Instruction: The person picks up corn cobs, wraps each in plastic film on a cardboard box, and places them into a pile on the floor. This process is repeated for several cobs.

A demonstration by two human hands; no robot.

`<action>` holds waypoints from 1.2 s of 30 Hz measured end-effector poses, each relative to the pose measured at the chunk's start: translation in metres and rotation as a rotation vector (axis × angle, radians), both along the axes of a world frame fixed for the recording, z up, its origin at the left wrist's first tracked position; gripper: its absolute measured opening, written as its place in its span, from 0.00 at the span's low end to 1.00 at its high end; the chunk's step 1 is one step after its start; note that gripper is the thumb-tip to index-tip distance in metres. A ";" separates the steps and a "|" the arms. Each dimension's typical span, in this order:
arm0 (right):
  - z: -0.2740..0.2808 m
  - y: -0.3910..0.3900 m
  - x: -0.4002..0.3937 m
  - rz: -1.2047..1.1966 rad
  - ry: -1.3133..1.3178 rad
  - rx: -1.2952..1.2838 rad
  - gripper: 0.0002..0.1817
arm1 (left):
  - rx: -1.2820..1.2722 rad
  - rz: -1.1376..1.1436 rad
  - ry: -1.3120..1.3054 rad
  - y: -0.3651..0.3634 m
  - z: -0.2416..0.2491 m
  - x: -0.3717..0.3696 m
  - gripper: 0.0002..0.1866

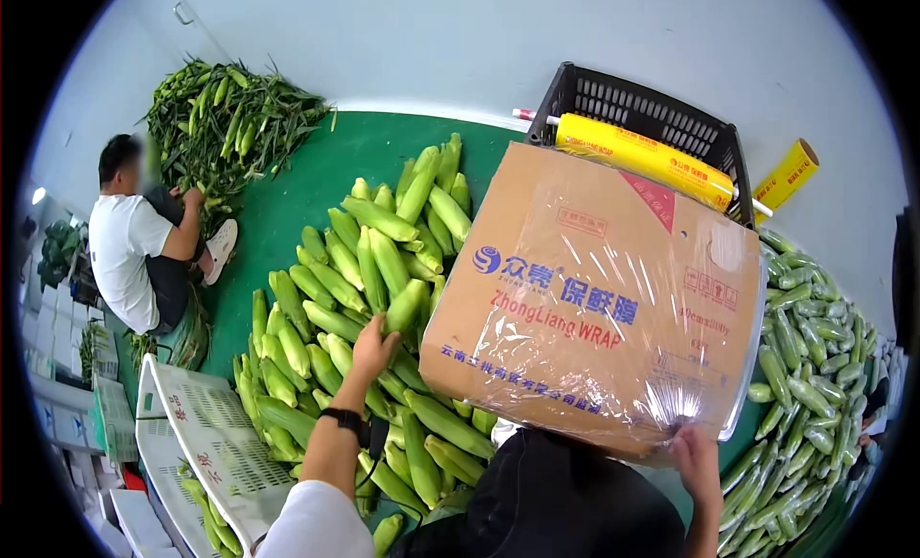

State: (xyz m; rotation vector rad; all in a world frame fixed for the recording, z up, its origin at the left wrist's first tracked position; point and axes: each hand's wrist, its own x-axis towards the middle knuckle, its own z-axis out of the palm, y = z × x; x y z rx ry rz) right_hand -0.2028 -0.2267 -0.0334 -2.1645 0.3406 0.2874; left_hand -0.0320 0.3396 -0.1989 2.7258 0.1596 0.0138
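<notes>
Green flooring (316, 165) bore pale-green corn (326, 320). Left fingers (377, 325) grasped one ear (407, 304); right fingers (682, 437) pinched clear film (673, 402) over brown cardboard (537, 232).

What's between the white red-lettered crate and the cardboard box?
Head view: a heap of green corn ears fills the stretch from crate to box; the left hand and forearm reach over it.

Corn (331, 321), clock centre: light green from here.
Carton (594, 299), 3 o'clock: brown, blue-and-red print.
Crate (230, 433), 8 o'clock: white, red-lettered.
</notes>
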 end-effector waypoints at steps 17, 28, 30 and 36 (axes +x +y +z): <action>0.004 0.022 -0.001 0.024 -0.099 -0.350 0.05 | 0.082 -1.163 -0.328 -0.306 0.213 -0.002 0.32; 0.023 0.034 0.104 0.186 -0.658 -0.450 0.18 | -0.155 -1.127 -0.663 -0.319 0.184 0.004 0.28; 0.014 0.034 0.123 0.195 -0.660 -0.603 0.18 | -0.194 -1.040 -0.675 -0.290 0.172 -0.023 0.23; 0.005 0.032 0.137 0.168 -0.711 -0.658 0.16 | -0.031 -0.854 -0.325 -0.218 0.160 -0.015 0.09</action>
